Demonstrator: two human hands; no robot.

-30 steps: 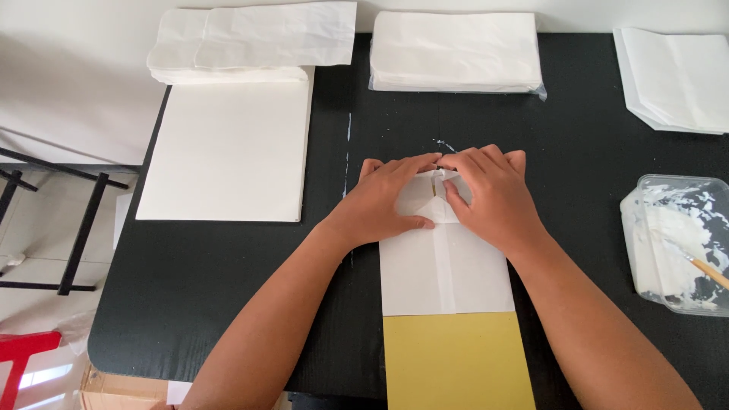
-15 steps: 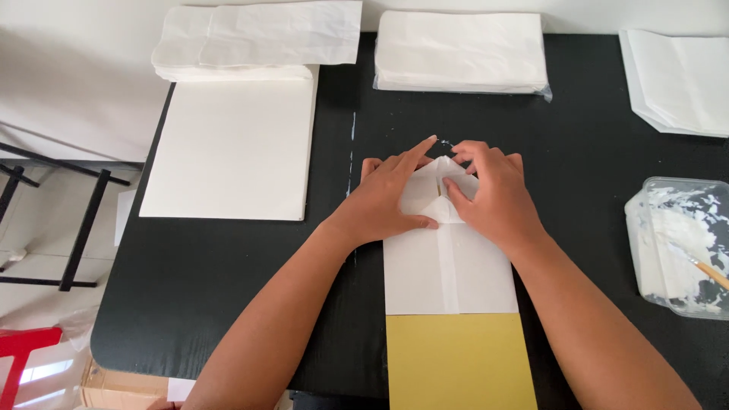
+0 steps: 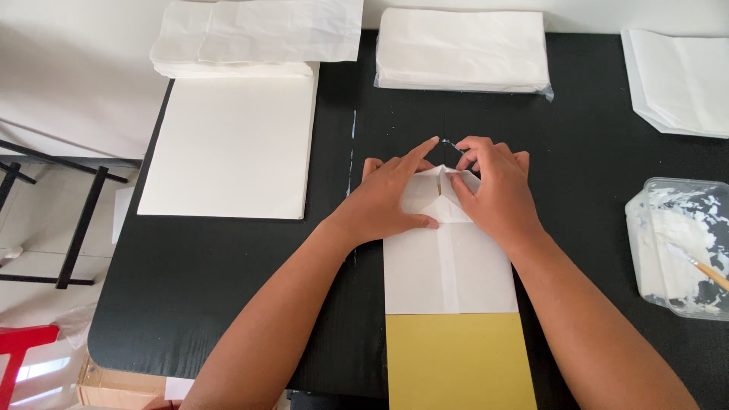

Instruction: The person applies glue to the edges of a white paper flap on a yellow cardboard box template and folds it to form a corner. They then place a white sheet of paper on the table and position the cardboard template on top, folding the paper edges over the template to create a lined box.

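A white paper bag (image 3: 448, 266) lies flat on a yellow card template (image 3: 459, 361) in the middle of the black table (image 3: 228, 273). Its far end is folded into angled flaps. My left hand (image 3: 391, 197) presses flat on the left flap with the index finger stretched forward. My right hand (image 3: 493, 190) rests on the right flap, its thumb and fingertips pinching the fold's edge near the centre seam.
A large white sheet stack (image 3: 231, 144) lies to the left, with crumpled white bags (image 3: 258, 34) behind it. A wrapped pack of white bags (image 3: 463, 49) sits at the back, more bags (image 3: 683, 76) far right. A plastic tub of white paste with a brush (image 3: 680, 243) stands at right.
Both hands shifted slightly on the bag's far end; the flaps were opened and pressed outward, and my left index finger has stretched forward.
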